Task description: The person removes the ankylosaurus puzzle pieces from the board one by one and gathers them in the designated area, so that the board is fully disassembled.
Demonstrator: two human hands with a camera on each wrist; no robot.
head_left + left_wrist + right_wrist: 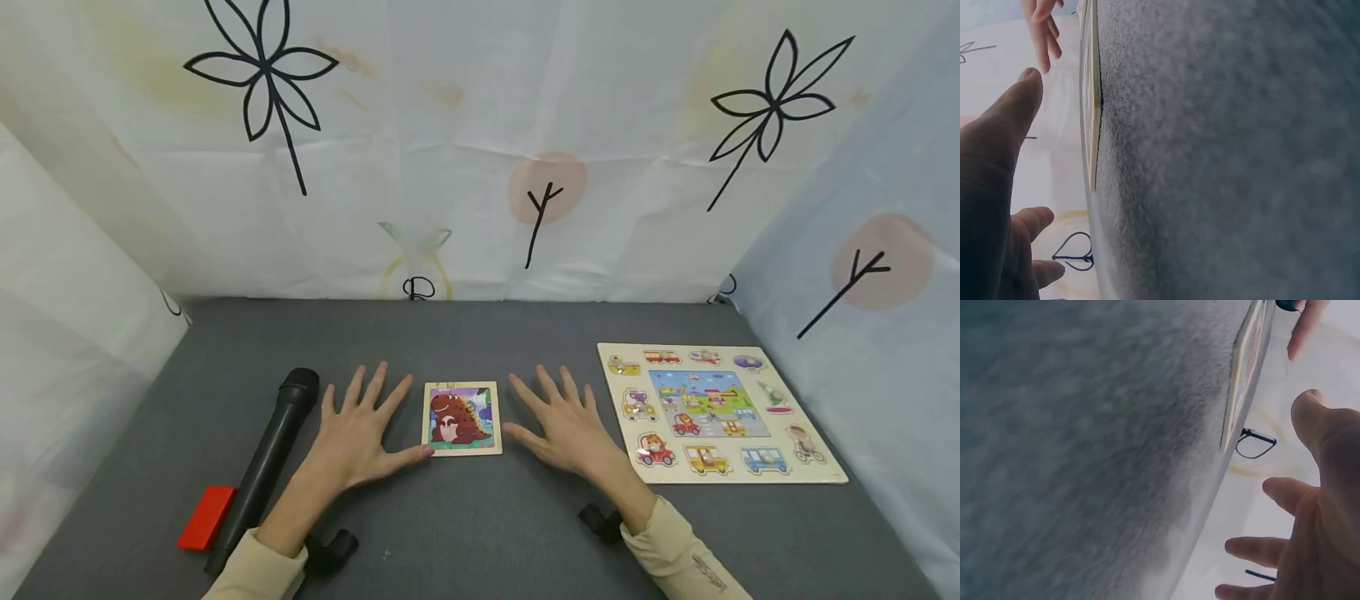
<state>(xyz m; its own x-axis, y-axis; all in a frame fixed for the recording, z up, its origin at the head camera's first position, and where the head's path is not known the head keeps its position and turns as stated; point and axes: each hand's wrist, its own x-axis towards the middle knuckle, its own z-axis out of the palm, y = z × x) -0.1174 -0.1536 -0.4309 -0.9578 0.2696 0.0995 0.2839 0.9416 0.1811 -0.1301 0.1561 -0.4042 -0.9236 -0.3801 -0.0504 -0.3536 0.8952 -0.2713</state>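
Observation:
A small square dinosaur puzzle (pixel 461 419) in a pale wooden frame lies flat between the two hands. To its left my left hand (pixel 357 440) spreads its fingers, the thumb tip beside the puzzle's lower left corner; in the left wrist view the thumb (pixel 1013 115) appears apart from the puzzle's edge (pixel 1092 119). My right hand (pixel 566 429), fingers spread as well, is to the right of the puzzle with a gap between. Neither hand holds anything. In the right wrist view, the puzzle's edge (pixel 1241 381) stands beyond the right thumb (pixel 1313 419).
Left of the left hand lies a black microphone (pixel 264 467), with a red block (pixel 206 518) against its lower end. A large wooden vehicle puzzle board (pixel 630 471) lies at the right of the grey table (pixel 465 533). Patterned white cloth (pixel 465 125) surrounds the back and sides.

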